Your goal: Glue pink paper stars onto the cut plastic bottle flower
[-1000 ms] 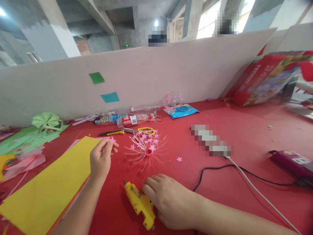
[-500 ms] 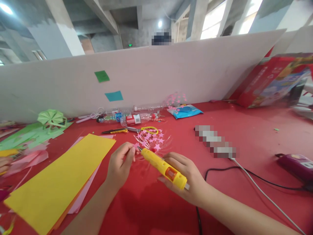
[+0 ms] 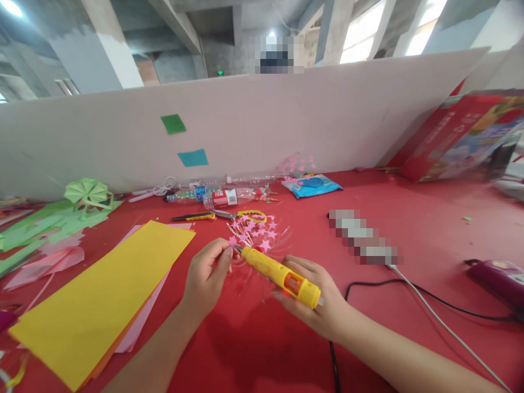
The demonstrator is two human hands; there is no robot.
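My right hand [image 3: 313, 292] is closed round a yellow hot glue gun [image 3: 278, 273], whose metal nozzle points left. The nozzle tip is at the fingers of my left hand [image 3: 208, 273], which pinches a small pink star [image 3: 232, 241]. Just beyond lies a cluster of pink stars [image 3: 257, 232] on clear plastic strips, which looks like a cut bottle piece. Behind it rest yellow-handled scissors [image 3: 251, 214] and a yellow and black utility knife [image 3: 196, 216]. How the pinched star joins the strips is hidden by my fingers and the nozzle.
Yellow paper sheets [image 3: 110, 295] lie on the left, beyond them a green paper ornament [image 3: 88, 194]. Plastic bottles [image 3: 223, 198] and a blue wipes pack [image 3: 313, 186] line the white partition [image 3: 245, 120]. A power cord [image 3: 442, 322] and a purple device [image 3: 497, 281] are at right.
The view has shifted slightly. The glue gun stays with its tip at my left fingers, and a red glow now shows beneath it. Another person's hand at the far left has gone from view.
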